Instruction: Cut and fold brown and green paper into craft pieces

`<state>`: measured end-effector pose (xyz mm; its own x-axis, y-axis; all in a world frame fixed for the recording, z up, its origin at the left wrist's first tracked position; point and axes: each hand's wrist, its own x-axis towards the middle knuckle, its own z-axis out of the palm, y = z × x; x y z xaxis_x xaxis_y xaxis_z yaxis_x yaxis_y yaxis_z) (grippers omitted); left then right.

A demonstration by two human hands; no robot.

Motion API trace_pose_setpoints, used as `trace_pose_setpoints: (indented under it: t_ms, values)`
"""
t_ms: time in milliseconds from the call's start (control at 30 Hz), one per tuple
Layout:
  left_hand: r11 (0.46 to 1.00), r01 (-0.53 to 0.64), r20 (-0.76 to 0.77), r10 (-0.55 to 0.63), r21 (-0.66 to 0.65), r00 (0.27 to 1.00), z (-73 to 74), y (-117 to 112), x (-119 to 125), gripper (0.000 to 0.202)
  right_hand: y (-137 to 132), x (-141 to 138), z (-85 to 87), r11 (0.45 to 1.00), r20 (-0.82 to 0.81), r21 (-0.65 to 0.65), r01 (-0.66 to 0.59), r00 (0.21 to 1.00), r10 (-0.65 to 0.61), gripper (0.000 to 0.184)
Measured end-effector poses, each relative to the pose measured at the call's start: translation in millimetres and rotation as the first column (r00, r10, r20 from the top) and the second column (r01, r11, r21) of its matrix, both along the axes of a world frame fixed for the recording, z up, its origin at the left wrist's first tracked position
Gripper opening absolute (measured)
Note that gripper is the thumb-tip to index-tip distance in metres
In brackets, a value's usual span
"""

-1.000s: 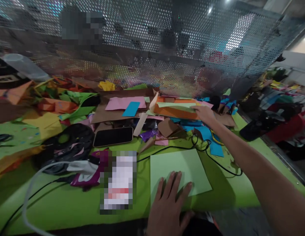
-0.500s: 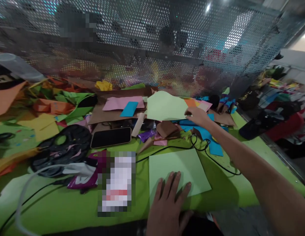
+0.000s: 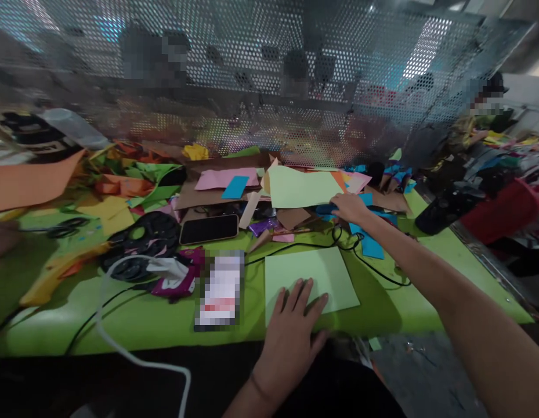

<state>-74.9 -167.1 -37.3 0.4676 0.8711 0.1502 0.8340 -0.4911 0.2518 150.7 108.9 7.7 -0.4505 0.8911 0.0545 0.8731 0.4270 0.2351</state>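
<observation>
Paper (image 3: 324,271), pale-green, rectangular, is pressed by the splayed left hand (image 3: 290,328), with another pale-green sheet (image 3: 304,187), likely light, bendable, best edge-held, pinched by the right hand (image 3: 351,208).

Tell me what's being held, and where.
The right hand seems to pinch the far green sheet by its near right corner; the left hand rests on the near sheet.

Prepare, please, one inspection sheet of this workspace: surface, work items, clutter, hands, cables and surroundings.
Surface: green tabletop, crowded toward the back.
Work items: near sheet and far sheet, both pale green.
Clutter: coloured paper scraps, phone with dark screen, blue strip.
Hands: left hand spread on near sheet; right hand at far sheet's near right corner, grip unclear.
Cables: black cable beyond near sheet; white cable over front edge.
Surroundings: perforated metal panel behind.
</observation>
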Motion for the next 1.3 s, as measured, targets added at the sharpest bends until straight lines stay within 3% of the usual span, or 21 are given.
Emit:
trace_pose_setpoints:
  t_ms: [133,433,767,933,1033,1100,1300]
  values:
    - [1.000,-0.022,0.013,0.022,-0.020,1.000,2.4,1,4,0.050,-5,-1,-4.0,1.000,0.009,0.011,-0.001,1.000,0.001,0.040]
    - [0.996,-0.079,0.009,0.079,-0.037,0.997,15.5,8,12,0.035,5,-5,-2.8,1.000,0.028,-0.025,0.003,1.000,-0.002,0.034]
    - [0.999,-0.032,-0.102,0.031,-0.008,0.994,32.8,39,35,0.023,-25,2,31.0,0.998,-0.026,-0.030,-0.052,0.998,0.052,0.035]
    - [0.999,-0.046,-0.123,0.046,0.005,0.991,26.2,53,48,0.022,-65,28,50.1,0.999,-0.107,-0.034,0.006,0.994,-0.010,0.041]
    - [0.997,-0.059,-0.084,0.063,0.045,0.994,17.0,54,49,0.025,-104,57,53.6,0.995,-0.314,-0.066,-0.078,0.948,0.054,0.046]
    - [0.996,-0.063,-0.047,0.066,0.065,0.997,9.9,54,47,0.028,-137,76,50.1,0.983,-0.423,-0.121,-0.137,0.903,0.073,0.047]
    - [0.996,-0.015,-0.040,0.019,0.088,0.999,-1.4,54,45,0.048,-240,108,21.3,0.963,-0.515,-0.260,-0.069,0.853,-0.078,0.040]
